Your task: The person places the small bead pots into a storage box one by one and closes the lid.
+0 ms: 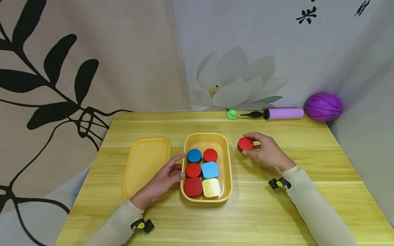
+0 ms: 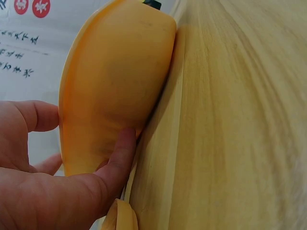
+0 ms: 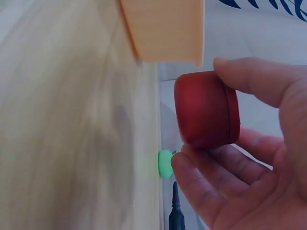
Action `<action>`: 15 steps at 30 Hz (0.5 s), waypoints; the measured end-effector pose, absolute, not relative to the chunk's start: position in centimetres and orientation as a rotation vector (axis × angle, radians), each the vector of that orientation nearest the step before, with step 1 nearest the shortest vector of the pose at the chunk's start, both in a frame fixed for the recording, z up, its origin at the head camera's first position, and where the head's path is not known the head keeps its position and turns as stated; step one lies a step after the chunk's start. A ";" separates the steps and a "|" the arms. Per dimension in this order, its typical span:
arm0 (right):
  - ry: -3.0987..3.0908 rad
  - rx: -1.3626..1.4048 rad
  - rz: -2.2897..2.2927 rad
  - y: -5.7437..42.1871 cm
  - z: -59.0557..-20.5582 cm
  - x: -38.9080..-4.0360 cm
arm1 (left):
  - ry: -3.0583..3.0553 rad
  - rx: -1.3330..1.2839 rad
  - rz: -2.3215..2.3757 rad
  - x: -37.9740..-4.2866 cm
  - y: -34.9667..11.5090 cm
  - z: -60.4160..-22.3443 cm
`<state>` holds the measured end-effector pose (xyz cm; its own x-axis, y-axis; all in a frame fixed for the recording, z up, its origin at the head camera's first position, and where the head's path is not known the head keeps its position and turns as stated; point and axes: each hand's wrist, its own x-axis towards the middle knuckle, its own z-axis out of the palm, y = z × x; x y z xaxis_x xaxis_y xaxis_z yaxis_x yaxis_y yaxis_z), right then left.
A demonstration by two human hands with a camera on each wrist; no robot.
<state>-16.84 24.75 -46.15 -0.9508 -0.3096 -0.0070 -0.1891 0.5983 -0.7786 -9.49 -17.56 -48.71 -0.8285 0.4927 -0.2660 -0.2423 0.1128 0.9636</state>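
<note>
My right hand (image 1: 267, 150) pinches a small round red tin (image 1: 245, 144) between thumb and fingers, to the right of the yellow box. In the right wrist view a lid seam runs round the red tin (image 3: 204, 110), and wood shows below and beside it. My left hand (image 1: 164, 179) rests its outstretched fingers against the left wall of the yellow box (image 1: 230, 171). Inside the box sit a round blue tin (image 1: 194, 155), two round red tins (image 1: 210, 155) (image 1: 193, 170), a square light blue tin (image 1: 210, 169), a square red tin (image 1: 193, 187) and a square yellow tin (image 1: 211, 188).
A yellow lid (image 1: 144, 164) lies flat left of the box, partly under my left hand. Along the table's back edge are a green toy duck (image 1: 232, 114), a purple hand pump (image 1: 284, 113) and a purple ball (image 1: 324, 106). Printed curtains hang behind the table.
</note>
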 end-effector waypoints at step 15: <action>2.724 -0.606 -1.335 20.1 -43.5 -18.2 | 1.869 0.225 1.755 -9.4 -17.5 -48.3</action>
<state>-18.24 20.12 -43.47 -0.9222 -0.3653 0.1269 -0.3241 0.5509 -0.7691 -9.42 -17.46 -48.33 -0.8291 0.4834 -0.2809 -0.2499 0.1290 0.9596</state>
